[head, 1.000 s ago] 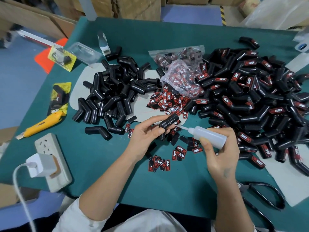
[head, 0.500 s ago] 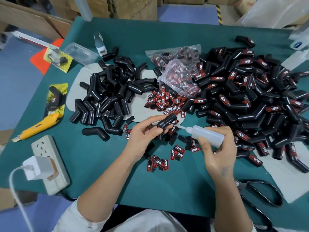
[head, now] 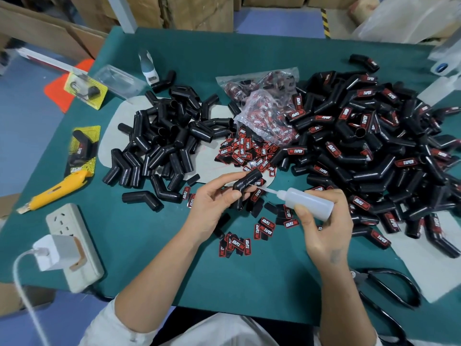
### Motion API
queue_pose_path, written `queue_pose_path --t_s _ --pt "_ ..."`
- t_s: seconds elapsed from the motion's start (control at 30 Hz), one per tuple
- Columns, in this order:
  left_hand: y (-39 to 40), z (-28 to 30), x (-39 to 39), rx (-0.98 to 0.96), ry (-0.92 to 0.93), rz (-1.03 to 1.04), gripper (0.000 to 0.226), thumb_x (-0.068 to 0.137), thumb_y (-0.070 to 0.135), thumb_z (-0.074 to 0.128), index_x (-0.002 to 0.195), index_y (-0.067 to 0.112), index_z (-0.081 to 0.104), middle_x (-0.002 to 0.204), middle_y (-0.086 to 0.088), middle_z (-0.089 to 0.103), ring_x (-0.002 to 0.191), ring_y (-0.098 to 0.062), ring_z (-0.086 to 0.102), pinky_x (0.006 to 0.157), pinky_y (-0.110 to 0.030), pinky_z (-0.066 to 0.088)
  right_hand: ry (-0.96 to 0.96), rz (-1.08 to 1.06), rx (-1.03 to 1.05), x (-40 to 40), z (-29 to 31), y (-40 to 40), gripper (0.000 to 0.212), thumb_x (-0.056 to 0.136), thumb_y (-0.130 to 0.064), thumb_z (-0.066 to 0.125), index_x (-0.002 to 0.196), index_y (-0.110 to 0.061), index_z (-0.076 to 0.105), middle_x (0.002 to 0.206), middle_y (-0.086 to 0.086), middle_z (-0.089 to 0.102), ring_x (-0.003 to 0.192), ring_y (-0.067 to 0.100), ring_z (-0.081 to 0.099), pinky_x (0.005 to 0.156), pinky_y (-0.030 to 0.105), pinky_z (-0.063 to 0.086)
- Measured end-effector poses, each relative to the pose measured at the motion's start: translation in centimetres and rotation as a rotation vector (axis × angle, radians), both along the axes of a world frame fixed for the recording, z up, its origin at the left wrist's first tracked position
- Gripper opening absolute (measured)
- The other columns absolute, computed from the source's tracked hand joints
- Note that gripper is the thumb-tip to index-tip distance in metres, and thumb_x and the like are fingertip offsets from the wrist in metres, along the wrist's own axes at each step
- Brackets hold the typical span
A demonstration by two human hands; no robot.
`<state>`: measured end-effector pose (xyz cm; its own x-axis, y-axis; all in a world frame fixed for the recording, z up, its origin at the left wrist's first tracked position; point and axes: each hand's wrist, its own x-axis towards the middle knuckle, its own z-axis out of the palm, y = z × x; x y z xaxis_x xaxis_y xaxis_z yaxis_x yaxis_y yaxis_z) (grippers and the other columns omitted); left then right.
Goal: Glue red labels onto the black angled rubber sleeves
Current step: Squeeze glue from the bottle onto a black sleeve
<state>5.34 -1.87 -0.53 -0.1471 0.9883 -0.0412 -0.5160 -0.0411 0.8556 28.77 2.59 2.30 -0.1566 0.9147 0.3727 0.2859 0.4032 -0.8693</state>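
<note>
Left hand (head: 214, 208) pinches a black angled rubber sleeve (head: 245, 184), palm up. Right hand (head: 324, 226) grips a glue bottle (head: 306, 202) just right of the sleeve, nozzle tip at it.

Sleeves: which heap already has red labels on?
The big heap on the right; its sleeves show red labels, while the left heap is plain black.

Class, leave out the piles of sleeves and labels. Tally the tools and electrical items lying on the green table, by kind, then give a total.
Yellow utility knife: 1
Black scissors: 1
White power strip: 1
White charger plugged into the strip: 1
Total: 4
</note>
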Motion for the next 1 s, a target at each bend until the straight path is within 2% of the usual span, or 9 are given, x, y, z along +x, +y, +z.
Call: queue_pose_path --t_s 0.17,0.27,0.5,0.63,0.8,0.93,1.0 --pt "-0.06 0.03 0.0 -0.004 -0.005 0.001 0.044 0.093 0.025 0.079 0.134 0.014 0.071 0.133 -0.018 0.07 0.121 -0.037 0.07 0.1 -0.035 0.056 0.008 -0.014 0.007 0.01 -0.01 -0.04 0.026 0.096 -0.037 0.067 0.116 -0.05 0.057 0.11 -0.025 0.057 0.1 0.024 0.062 0.082 0.038 0.049" --pt "-0.1 0.08 0.0 -0.011 -0.002 0.003 0.045 0.092 0.025 0.08 0.134 0.013 0.071 0.133 -0.019 0.07 0.121 -0.038 0.07 0.1 -0.035 0.057 0.009 -0.006 0.0 -0.03 0.03 -0.07 0.026 0.096 -0.036 0.068 0.116 -0.049 0.057 0.11 -0.022 0.058 0.099 0.025 0.061 0.081 0.042 0.049" --pt "-0.16 0.22 -0.01 -0.017 -0.021 -0.001 0.045 0.093 0.026 0.08 0.134 0.013 0.071 0.133 -0.02 0.07 0.121 -0.038 0.069 0.1 -0.033 0.056 0.006 -0.014 0.004 -0.04 0.34 -0.12 0.028 0.096 -0.035 0.067 0.116 -0.051 0.056 0.11 -0.025 0.057 0.1 0.024 0.062 0.081 0.042 0.05" --pt "-0.16 0.29 -0.02 -0.011 -0.024 -0.009 0.044 0.093 0.025 0.08 0.134 0.014 0.07 0.133 -0.02 0.07 0.121 -0.036 0.07 0.099 -0.032 0.056 0.019 -0.05 -0.013 0.16 0.32 0.01 0.022 0.095 -0.039 0.068 0.113 -0.048 0.057 0.109 -0.019 0.058 0.1 0.016 0.061 0.082 0.036 0.048" --pt "-0.17 0.41 0.04 -0.014 -0.032 -0.009 0.044 0.092 0.026 0.08 0.134 0.014 0.071 0.132 -0.02 0.07 0.12 -0.035 0.07 0.099 -0.033 0.056 0.037 -0.063 -0.019 0.14 0.36 -0.06 0.025 0.095 -0.036 0.068 0.113 -0.05 0.057 0.108 -0.014 0.059 0.1 0.02 0.062 0.081 0.035 0.048" --pt "-0.21 0.46 0.01 -0.013 -0.037 -0.012 0.043 0.092 0.026 0.08 0.133 0.015 0.071 0.132 -0.019 0.071 0.12 -0.035 0.07 0.099 -0.032 0.056 0.034 -0.065 -0.033 0.17 0.17 0.0 0.021 0.096 -0.036 0.068 0.114 -0.035 0.058 0.108 -0.015 0.058 0.099 0.019 0.061 0.081 0.033 0.047" --pt "-0.2 0.5 0.04 -0.015 -0.039 -0.01 0.044 0.091 0.027 0.081 0.133 0.016 0.072 0.132 -0.018 0.071 0.119 -0.034 0.071 0.099 -0.031 0.057 0.029 -0.061 -0.024 0.13 0.18 -0.02 0.021 0.096 -0.036 0.068 0.114 -0.037 0.058 0.108 -0.017 0.058 0.099 0.017 0.061 0.082 0.033 0.047"
